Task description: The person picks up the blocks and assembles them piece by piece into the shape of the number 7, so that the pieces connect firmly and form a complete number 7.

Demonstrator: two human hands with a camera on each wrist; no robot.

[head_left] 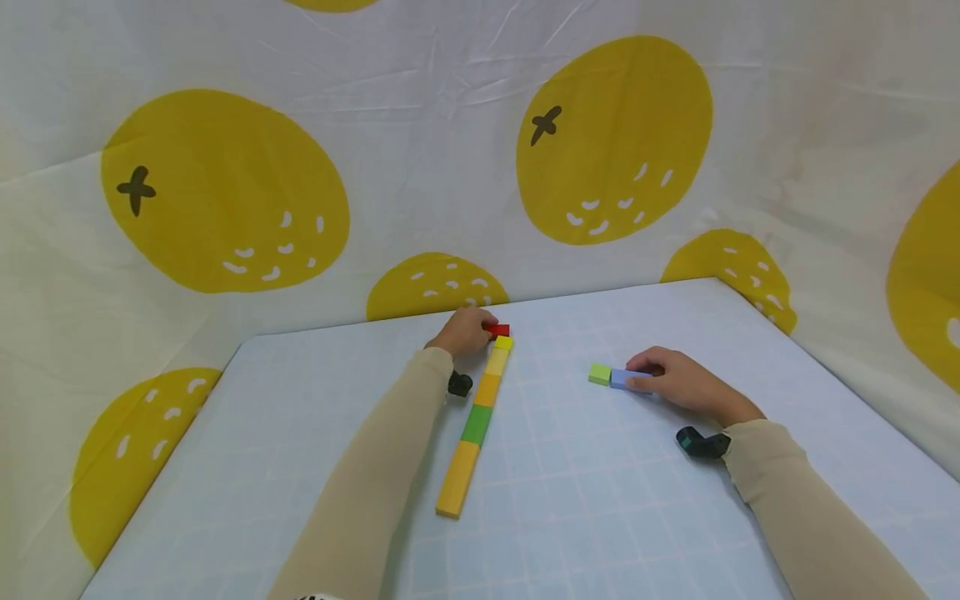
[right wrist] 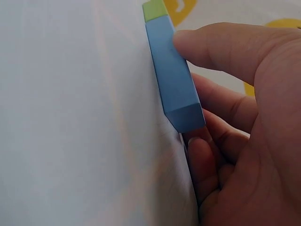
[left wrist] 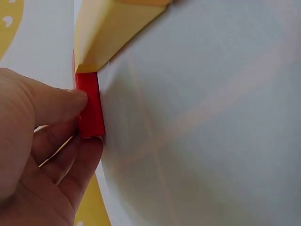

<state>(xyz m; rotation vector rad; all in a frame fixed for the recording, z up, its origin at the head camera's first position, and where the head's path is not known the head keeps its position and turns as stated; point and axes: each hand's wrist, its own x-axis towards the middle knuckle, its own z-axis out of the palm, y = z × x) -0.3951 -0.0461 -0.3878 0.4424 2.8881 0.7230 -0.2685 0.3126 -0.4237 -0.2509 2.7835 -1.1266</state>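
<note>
At the far side of the table, my left hand (head_left: 463, 332) pinches a red block (left wrist: 91, 110) between thumb and fingers. The red block touches the far end of a straight row of blocks: a small yellow block (head_left: 503, 342), a pale yellow block (head_left: 497, 361), an orange block (head_left: 487, 390), a green block (head_left: 476, 425) and a longer orange block (head_left: 457, 481). To the right, my right hand (head_left: 686, 383) holds a long blue block (right wrist: 174, 70) by its sides, thumb on one and fingers on the other. The blue block's far end meets a light green block (right wrist: 155, 9).
A pale blue checked cloth (head_left: 570, 500) covers the table. White hanging fabric (head_left: 435, 167) with large yellow fruit prints stands behind and at both sides. A dark wrist camera (head_left: 702, 442) sits beneath the right wrist, another camera (head_left: 460, 383) beneath the left.
</note>
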